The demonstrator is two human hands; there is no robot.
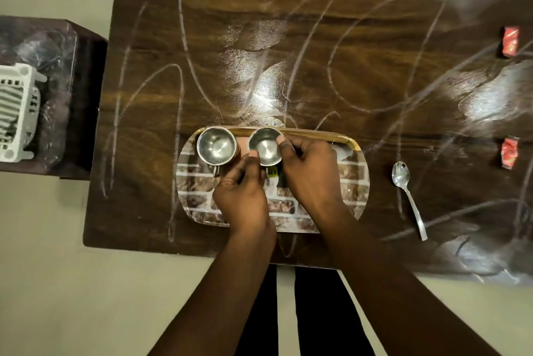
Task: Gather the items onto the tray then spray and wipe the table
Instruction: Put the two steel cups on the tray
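cup in hand: the steel cup (265, 146) stands at the far edge of the tray (356, 182), just right of a second cup (217, 145).
fingers: our left hand (242, 191) and right hand (311, 174) both pinch its rim, a thumb on each side.
next thing: we judge the spoon (408, 197), right of the tray on the table (202, 38), bowl far, handle running near and right.
nearer hand: the right.
room: open tabletop around the spoon; the red wrappers (509, 153) lie well apart, further right.
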